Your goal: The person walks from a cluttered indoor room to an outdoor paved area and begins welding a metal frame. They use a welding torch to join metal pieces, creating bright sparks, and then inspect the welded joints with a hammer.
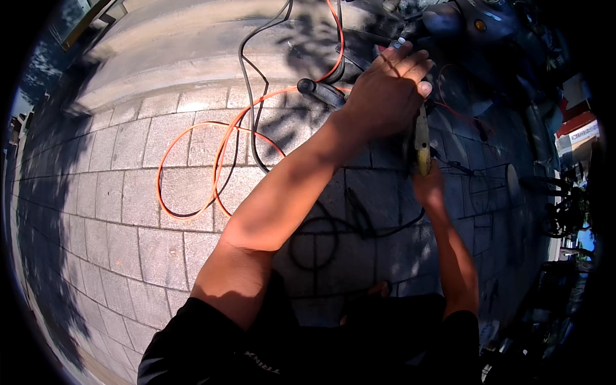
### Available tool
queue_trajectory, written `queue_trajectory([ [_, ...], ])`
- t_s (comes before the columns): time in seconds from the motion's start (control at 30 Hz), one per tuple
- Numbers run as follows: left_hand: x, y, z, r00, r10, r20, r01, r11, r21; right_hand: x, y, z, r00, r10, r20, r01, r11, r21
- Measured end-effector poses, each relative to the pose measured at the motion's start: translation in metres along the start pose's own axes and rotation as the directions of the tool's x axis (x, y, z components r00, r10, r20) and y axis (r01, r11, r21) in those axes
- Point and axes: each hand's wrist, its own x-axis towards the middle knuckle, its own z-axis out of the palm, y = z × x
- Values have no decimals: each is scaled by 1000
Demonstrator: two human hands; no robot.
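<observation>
The left hand [393, 90] lay over the far part of a long, narrow, yellow tool with a dark side [421, 138], its fingers stretched out and close together; whether it gripped anything beneath the palm I could not tell. The right hand [430, 185] seemed closed around the tool's near end. The tool stood right of centre, pointing away from the person, above the grey rectangular paving slabs [163, 256]. The step in hand appeared to be steadying and guiding it two-handed; the next move, as I judged it, called for a firm right-hand hold and an even left-hand press.

Just left of the left hand lay a thick black cylindrical grip [321, 93]; farther left, a thin orange cable [159, 173] looped over the slabs. At the far right stood a red and white box-like container [579, 125], its contents too small to tell
</observation>
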Motion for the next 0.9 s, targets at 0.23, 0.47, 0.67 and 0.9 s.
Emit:
queue_trajectory([
  [0.23,-3,-32,-15,979,-148,-141,135,986,-99,4,-9,3,998,50,49,-52,997,49],
  [0.47,-3,-29,-10,983,-143,-112,133,987,-94,0,-15,1,998,36,45,-37,999,9],
  [0.67,-3,-26,-9,984,-146,-100,138,987,-80,6,-13,8,999,33,23,-33,999,2],
  [0.9,-7,-27,-9,987,-131,-92,127,991,-52,9,-13,13,993,98,67,-103,993,59],
])
